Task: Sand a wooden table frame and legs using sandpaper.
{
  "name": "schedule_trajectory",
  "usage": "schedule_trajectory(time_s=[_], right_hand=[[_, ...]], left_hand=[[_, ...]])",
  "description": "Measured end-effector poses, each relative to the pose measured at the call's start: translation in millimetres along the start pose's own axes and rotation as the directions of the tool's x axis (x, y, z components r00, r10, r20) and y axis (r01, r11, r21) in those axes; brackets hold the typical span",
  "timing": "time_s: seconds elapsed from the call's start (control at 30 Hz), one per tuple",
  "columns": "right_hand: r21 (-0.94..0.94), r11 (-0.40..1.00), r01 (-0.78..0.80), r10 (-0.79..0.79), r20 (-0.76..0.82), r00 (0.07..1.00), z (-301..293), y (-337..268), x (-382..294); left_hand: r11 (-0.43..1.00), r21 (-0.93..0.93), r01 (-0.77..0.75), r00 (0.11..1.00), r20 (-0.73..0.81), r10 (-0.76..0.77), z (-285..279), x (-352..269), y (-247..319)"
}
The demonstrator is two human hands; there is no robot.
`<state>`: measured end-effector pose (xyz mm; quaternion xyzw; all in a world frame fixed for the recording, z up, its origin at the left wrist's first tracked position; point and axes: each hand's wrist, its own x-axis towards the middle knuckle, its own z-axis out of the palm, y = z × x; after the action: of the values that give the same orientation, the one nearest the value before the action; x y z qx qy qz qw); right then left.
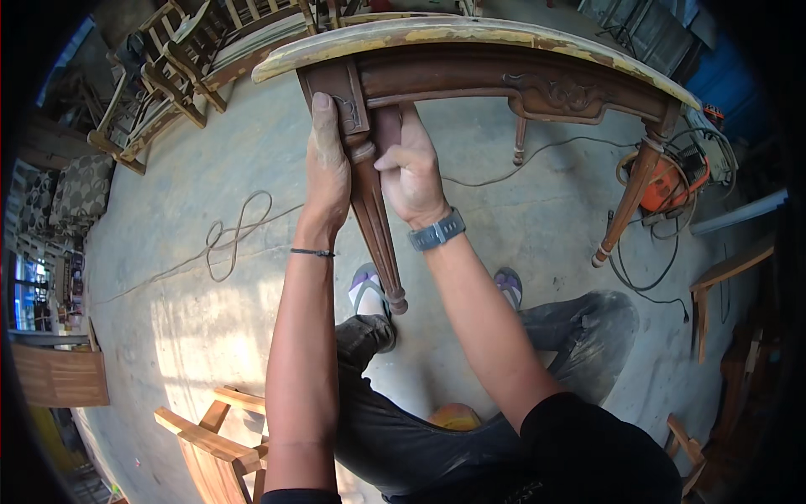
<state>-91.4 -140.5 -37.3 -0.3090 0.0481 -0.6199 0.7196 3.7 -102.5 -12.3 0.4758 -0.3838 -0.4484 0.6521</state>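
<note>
A wooden table with a carved dark brown apron (441,80) stands before me, its fluted, tapering leg (376,220) between my forearms. My left hand (329,154) grips the leg's square top block from the left, thumb along the side and fingers hidden behind. On the inner side, my right hand (412,170) holds a reddish-brown sheet (387,131), apparently sandpaper, against the block. Its fingers reach up under the apron and the thumb is bent toward the leg. Pale dust coats both hands. The tabletop edge (466,33) shows patchy yellowish and whitish coating.
An orange air compressor (661,183) with coiled hoses sits near the right table leg (630,198). A looped cord (236,242) lies on the concrete floor (170,208). Unfinished wooden chair frames (182,69) stand at upper left, and a wooden piece (214,441) is at lower left.
</note>
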Motion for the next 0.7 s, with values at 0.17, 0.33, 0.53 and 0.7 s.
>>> schedule_trajectory(time_s=[0.17,0.33,0.53,0.7], right_hand=[[-0.061,0.998,-0.026,0.025,-0.021,0.999,-8.3,-1.8,-0.2],[-0.268,0.961,0.061,-0.028,0.126,0.992,-3.8,6.6,-41.5],[-0.927,0.226,0.299,-0.223,0.250,0.942,24.9,24.8,-127.5],[-0.934,0.279,0.224,-0.226,0.163,0.960,6.7,34.8,-95.0]], left_hand=[[0.998,0.015,-0.059,0.998,0.007,0.059,2.1,-2.1,-6.1],[0.998,0.050,-0.040,0.999,-0.007,0.040,-5.4,2.0,-2.6],[0.990,-0.058,0.128,0.989,0.086,-0.123,-1.8,-3.7,10.5],[0.986,-0.019,0.168,0.970,0.178,-0.162,-11.3,6.5,9.6]])
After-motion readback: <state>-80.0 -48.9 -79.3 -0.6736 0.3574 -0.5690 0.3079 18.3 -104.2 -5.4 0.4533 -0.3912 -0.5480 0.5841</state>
